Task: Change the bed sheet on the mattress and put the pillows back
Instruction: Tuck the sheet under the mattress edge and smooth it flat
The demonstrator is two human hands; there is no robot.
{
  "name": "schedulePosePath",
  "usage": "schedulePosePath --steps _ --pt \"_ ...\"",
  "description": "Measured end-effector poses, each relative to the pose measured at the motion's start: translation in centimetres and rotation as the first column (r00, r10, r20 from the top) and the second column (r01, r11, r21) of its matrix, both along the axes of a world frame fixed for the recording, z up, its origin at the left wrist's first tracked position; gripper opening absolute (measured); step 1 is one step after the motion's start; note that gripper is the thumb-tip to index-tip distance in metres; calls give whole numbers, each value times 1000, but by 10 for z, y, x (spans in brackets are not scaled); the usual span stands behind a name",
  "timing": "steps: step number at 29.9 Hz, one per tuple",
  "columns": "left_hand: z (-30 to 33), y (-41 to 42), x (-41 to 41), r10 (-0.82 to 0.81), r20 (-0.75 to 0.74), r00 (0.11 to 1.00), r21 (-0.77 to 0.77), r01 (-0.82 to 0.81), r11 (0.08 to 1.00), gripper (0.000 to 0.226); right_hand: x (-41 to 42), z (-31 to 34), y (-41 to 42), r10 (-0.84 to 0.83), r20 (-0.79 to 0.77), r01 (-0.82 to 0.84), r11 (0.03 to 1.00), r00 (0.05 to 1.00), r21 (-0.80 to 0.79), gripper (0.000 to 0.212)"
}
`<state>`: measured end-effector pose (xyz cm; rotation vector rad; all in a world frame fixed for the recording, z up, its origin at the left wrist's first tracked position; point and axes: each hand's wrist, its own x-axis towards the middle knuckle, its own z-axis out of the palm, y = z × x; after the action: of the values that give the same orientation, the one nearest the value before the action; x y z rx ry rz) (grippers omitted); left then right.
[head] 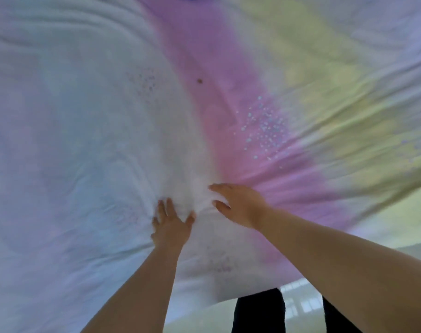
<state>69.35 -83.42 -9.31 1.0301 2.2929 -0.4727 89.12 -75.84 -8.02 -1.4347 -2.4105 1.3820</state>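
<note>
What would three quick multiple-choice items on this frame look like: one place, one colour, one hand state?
1. Where is the left hand relative to the right hand?
A. left of it and nearer the camera
B. above it
C. out of view

2. What colour is the band of the sheet running up from the hands?
A. black
B. pink
C. orange

3. How are the hands?
A. clenched fists in the air
B. holding a pillow
C. fingers spread on the sheet

Answers: 1 A, it lies lower left. 2 B, the pink band is plain. 3 C, both rest on fabric.
</note>
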Motion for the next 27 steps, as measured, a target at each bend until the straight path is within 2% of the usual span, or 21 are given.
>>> schedulePosePath --steps 3,5,8,10,14,16,18,20,21,22,23,24,25,26,27 --pt "17 23 -7 -157 -45 987 95 161 982 73 -6 -1 26 -176 -72 186 967 982 176 53" --pt "22 50 -8 -195 -9 981 124 194 973 71 1 -6 57 -207 -11 202 944 978 262 57" --pt "26 102 -11 -204 34 978 168 196 966 69 10 -11 122 -209 136 158 936 968 316 63" --pt "25 144 -11 -251 43 967 209 237 949 71 15 -11 171 -253 168 180 916 953 358 66" --pt "17 224 -3 -367 46 929 263 343 902 74 32 -17 263 -501 103 430 816 859 388 67" --pt "9 258 5 -447 33 894 287 420 861 71 45 -22 301 -644 58 567 709 763 419 65" --pt "2 288 13 -437 53 898 329 397 857 63 63 -28 339 -812 47 725 544 582 423 63" --pt "0 314 14 -301 115 947 419 228 879 56 74 -33 372 -942 87 883 335 325 329 65" --pt "0 324 10 -221 146 964 478 127 869 54 68 -38 385 -955 136 915 291 263 280 67" --pt "1 335 3 -154 180 972 534 35 845 52 51 -43 393 -932 190 894 354 310 276 69" --pt "3 344 -6 -105 211 972 581 -39 813 50 24 -48 395 -863 232 806 504 450 310 69" --pt "5 353 -17 -74 229 971 619 -87 781 48 -12 -54 389 -734 246 646 675 633 356 68" --pt "6 363 -29 -56 231 971 648 -110 754 47 -53 -59 376 -539 245 424 815 806 395 65" --pt "7 371 -41 -45 218 975 665 -114 738 46 -95 -61 353 -289 243 175 899 926 402 62" --pt "6 379 -52 -42 194 980 666 -100 740 46 -132 -60 321 -7 240 -82 929 971 362 60"
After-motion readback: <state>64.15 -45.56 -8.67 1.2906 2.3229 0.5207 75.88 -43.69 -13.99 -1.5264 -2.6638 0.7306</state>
